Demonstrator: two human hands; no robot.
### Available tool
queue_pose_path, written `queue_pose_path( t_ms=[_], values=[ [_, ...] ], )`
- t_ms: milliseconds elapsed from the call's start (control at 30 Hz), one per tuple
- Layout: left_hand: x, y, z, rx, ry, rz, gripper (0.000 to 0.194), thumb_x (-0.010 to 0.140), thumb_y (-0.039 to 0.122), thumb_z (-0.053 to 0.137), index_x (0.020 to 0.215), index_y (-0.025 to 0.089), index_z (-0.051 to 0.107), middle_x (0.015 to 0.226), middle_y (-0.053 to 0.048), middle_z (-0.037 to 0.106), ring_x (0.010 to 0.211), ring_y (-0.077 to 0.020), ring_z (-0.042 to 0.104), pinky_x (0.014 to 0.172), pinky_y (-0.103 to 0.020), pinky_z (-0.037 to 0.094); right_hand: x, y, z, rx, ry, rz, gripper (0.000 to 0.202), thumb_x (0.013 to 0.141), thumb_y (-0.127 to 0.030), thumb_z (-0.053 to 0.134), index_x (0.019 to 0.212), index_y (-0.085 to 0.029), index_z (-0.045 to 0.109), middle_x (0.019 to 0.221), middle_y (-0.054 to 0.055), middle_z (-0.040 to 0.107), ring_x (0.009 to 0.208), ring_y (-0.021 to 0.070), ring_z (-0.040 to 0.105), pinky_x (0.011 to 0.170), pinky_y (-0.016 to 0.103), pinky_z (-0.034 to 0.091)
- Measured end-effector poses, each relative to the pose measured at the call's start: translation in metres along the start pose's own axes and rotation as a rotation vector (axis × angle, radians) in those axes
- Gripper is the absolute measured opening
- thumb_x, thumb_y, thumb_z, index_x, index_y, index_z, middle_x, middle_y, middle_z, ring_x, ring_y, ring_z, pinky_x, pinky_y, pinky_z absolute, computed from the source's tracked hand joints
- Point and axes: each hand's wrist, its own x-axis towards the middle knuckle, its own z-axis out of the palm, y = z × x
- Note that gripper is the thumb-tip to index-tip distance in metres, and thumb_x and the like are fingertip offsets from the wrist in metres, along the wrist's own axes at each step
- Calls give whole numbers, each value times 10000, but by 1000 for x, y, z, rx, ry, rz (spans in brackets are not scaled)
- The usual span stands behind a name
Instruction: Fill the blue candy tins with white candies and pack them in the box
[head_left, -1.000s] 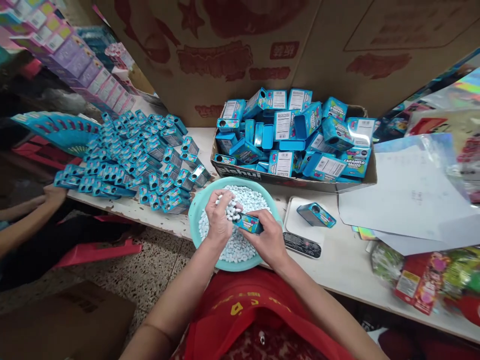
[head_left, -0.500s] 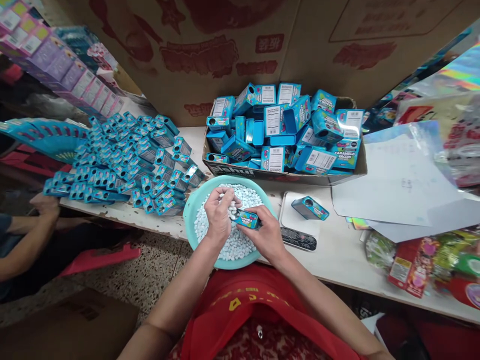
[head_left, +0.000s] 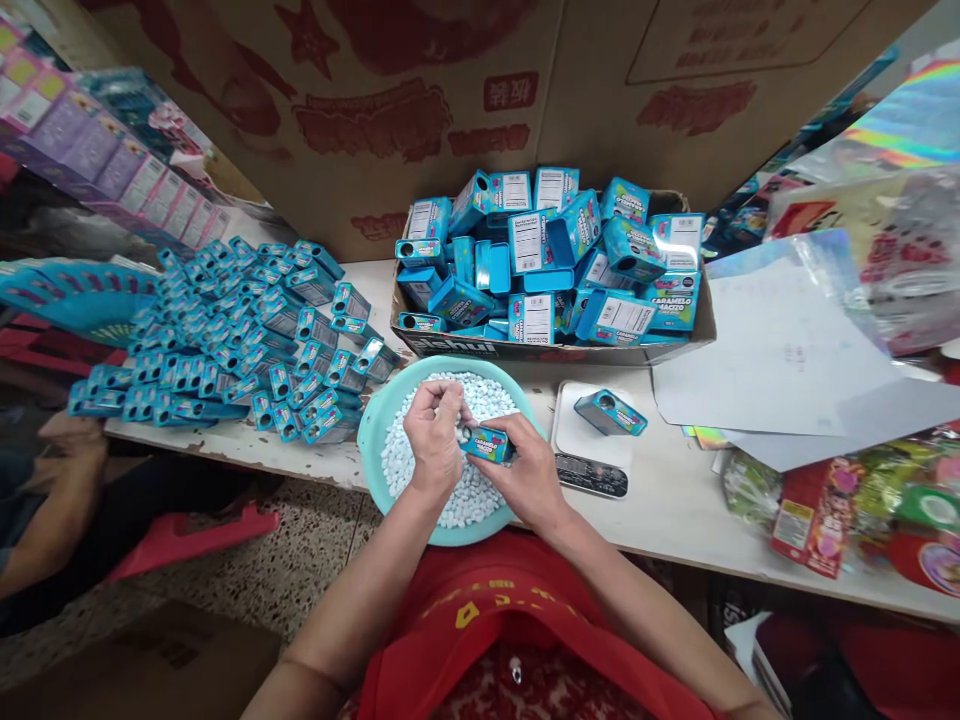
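Observation:
My right hand [head_left: 531, 472] grips a small blue candy tin [head_left: 487, 444] by its right end, tilted so its round opening faces left. At that opening, the fingers of my left hand [head_left: 436, 435] are pinched together around a few white candies, mostly hidden by the fingers. Both hands are above a turquoise basin [head_left: 373, 480] of small white candies [head_left: 474, 505]. To the right, another blue tin [head_left: 611, 412] lies on a white kitchen scale [head_left: 568, 437].
Behind the basin stands a cardboard tray [head_left: 600, 354] heaped with blue tins. Many more tins [head_left: 247, 330] stand packed on the table's left side. Paper sheets [head_left: 765, 350] and packaged goods [head_left: 817, 515] lie at right. At far left is another person's hand [head_left: 75, 435].
My left fingers have drawn closer together at the tin's opening, and fewer candies show between them. The whole view has shifted slightly, so the table's contents appear further left.

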Motion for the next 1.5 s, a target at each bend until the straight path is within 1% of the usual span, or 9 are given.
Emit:
queue_pose_path(
  t_ms=[233, 500, 733, 900, 1000, 1100, 1233, 1367, 1500],
  values=[
    [3, 12, -1, -83, -17, -93, 286, 723, 379, 703, 702, 178, 500, 484, 76, 415, 371, -33, 344, 336, -156, 234, 2, 8, 2, 114, 4, 39, 240, 707, -249, 719, 925, -229, 621, 883, 21, 627, 845, 194, 607, 760, 322, 481],
    [1, 12, 1, -117, 21, -64, 334, 703, 421, 721, 683, 176, 495, 473, 74, 409, 411, -58, 431, 380, -173, 331, -3, 11, 4, 144, 25, 33, 269, 689, -214, 740, 935, -222, 630, 890, 20, 624, 853, 188, 603, 775, 318, 478],
    [3, 20, 3, -182, 36, -93, 323, 679, 349, 756, 686, 163, 492, 477, 89, 368, 382, -17, 328, 356, -130, 244, 0, 11, 3, 196, 54, 52, 286, 663, -243, 767, 920, -213, 643, 889, 25, 626, 854, 197, 608, 783, 335, 481],
    [20, 19, -16, -255, -26, -260, 255, 713, 300, 729, 730, 155, 520, 505, 83, 386, 384, -14, 335, 348, -118, 237, -17, 9, -32, 348, 77, 52, 337, 626, -322, 810, 911, -230, 655, 914, 30, 636, 879, 203, 617, 791, 340, 506],
    [34, -3, -34, -116, 85, -435, 141, 778, 215, 658, 746, 125, 553, 537, 50, 447, 408, -20, 392, 352, -113, 258, -45, 15, -76, 280, 204, 97, 346, 615, -337, 816, 909, -239, 662, 911, 26, 628, 849, 194, 615, 730, 315, 515],
    [42, -27, -43, -54, 183, -652, 95, 826, 78, 538, 737, 108, 543, 579, 20, 484, 422, -21, 430, 351, -103, 263, -74, 39, -124, 64, 474, 268, 348, 626, -354, 796, 913, -218, 653, 888, 24, 622, 808, 183, 604, 725, 318, 501],
    [41, -41, -39, -64, 212, -761, 175, 860, 15, 410, 770, 116, 521, 639, -14, 530, 507, -44, 535, 436, -102, 401, -97, 106, -164, -57, 896, 434, 500, 591, -434, 780, 978, -168, 606, 894, 32, 602, 803, 187, 590, 799, 385, 484],
    [39, -39, -28, 74, 10, -770, 110, 856, 84, 475, 793, 101, 564, 594, -10, 527, 413, -49, 473, 342, -115, 322, -99, 175, -171, -189, 1002, 461, 579, 551, -537, 749, 946, -143, 593, 905, 57, 584, 864, 231, 575, 851, 450, 462],
    [42, -36, -19, 273, -139, -701, 167, 851, 199, 546, 727, 91, 575, 535, -7, 522, 342, -49, 412, 295, -137, 251, -102, 195, -167, -326, 955, 452, 596, 622, -626, 674, 943, -130, 594, 916, 98, 586, 917, 281, 572, 862, 508, 452]
  ],
)
